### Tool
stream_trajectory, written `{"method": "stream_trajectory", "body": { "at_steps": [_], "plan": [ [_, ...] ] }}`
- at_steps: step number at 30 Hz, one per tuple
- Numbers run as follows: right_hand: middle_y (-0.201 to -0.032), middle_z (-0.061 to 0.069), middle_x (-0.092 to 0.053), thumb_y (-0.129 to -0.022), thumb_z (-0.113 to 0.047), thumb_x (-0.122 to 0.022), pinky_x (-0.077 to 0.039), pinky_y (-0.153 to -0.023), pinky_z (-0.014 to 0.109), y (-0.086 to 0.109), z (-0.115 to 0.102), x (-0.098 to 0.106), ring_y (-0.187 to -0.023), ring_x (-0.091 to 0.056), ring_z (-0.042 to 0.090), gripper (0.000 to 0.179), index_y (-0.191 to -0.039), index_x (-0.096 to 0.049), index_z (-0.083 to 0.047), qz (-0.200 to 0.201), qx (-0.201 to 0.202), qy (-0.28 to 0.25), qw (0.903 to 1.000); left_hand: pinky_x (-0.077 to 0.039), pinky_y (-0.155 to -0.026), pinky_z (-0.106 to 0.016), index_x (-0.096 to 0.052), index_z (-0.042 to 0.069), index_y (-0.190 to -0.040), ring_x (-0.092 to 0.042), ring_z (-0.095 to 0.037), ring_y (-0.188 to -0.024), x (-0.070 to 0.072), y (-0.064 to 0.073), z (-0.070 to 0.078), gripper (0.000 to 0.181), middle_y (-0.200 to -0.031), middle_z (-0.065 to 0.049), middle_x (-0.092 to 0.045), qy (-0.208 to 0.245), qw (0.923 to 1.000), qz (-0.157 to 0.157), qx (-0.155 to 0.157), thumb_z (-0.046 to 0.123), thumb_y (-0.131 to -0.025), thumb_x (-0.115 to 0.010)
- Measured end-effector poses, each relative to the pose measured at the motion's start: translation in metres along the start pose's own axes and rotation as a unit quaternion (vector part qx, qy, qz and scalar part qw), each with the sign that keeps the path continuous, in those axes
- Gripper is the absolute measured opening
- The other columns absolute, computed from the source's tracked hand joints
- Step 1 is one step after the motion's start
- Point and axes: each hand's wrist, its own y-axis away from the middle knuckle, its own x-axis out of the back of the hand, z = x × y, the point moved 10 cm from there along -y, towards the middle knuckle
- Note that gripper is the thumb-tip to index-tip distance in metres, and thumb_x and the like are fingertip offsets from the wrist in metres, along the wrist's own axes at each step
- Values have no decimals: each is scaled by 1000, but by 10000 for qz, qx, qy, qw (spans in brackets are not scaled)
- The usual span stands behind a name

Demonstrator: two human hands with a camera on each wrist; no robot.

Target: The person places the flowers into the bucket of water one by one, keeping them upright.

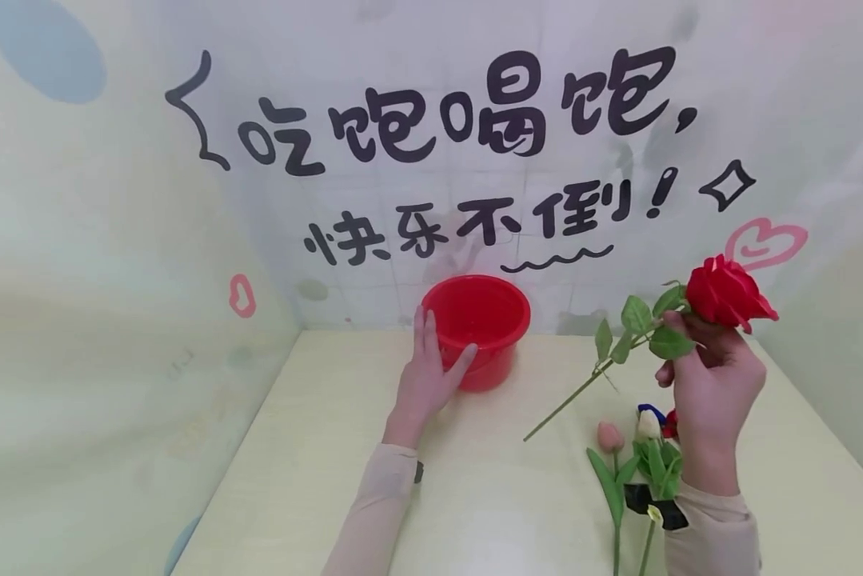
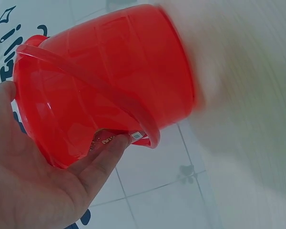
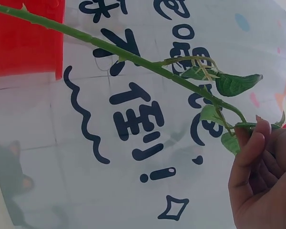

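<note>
A red plastic bucket (image 1: 483, 372) with a side handle (image 2: 105, 90) stands upright near the back of the table. My left hand (image 1: 431, 376) rests against its near left side, fingers straight and thumb spread toward the front. A printed label (image 2: 102, 139) on the bucket is partly hidden by my fingers. To the right, my right hand (image 1: 719, 372) pinches an artificial red rose (image 1: 729, 294) just below the bloom. The rose is held in the air, its green stem (image 3: 133, 57) slanting down to the left toward the bucket.
Under my right forearm lie a pink tulip (image 1: 609, 438), a white tulip (image 1: 648, 424) and other flowers partly covered by the sleeve. The pale table (image 1: 316, 416) meets a printed backdrop (image 1: 402, 48) with black lettering close behind the bucket.
</note>
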Motion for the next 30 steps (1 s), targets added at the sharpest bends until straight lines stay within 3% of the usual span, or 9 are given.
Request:
{"method": "stream_trajectory", "body": {
  "at_steps": [8, 17, 30],
  "plan": [
    [-98, 7, -79, -92, -6, -81, -50, -48, 15, 2, 1, 3, -44, -57, 11, 29, -118, -76, 7, 184, 237, -566, 9979, -63, -89, -48, 2, 23, -171, -65, -33, -120, 0, 2, -1, 110, -169, -4, -27, 30, 10000, 8, -72, 66, -95, -65],
    [-94, 13, -79, -88, 4, -82, -47, -43, 16, 1, -2, 6, -41, -57, 12, 28, -113, -73, 15, 491, 522, -1488, 9863, -63, -88, -47, 1, 22, -171, -66, -33, -119, 1, 2, -1, 111, -168, -5, -28, 4, 10000, 27, -36, 64, -94, -68],
    [-100, 15, -79, -89, -2, -84, -48, -44, 17, 4, 2, 13, -42, -58, 13, 34, -118, -74, 10, 963, 363, -1644, 9810, -63, -89, -47, 3, 24, -171, -65, -32, -121, 1, 3, -1, 113, -167, -4, -31, 11, 10000, -9, 21, 65, -93, -68]
  ]
}}
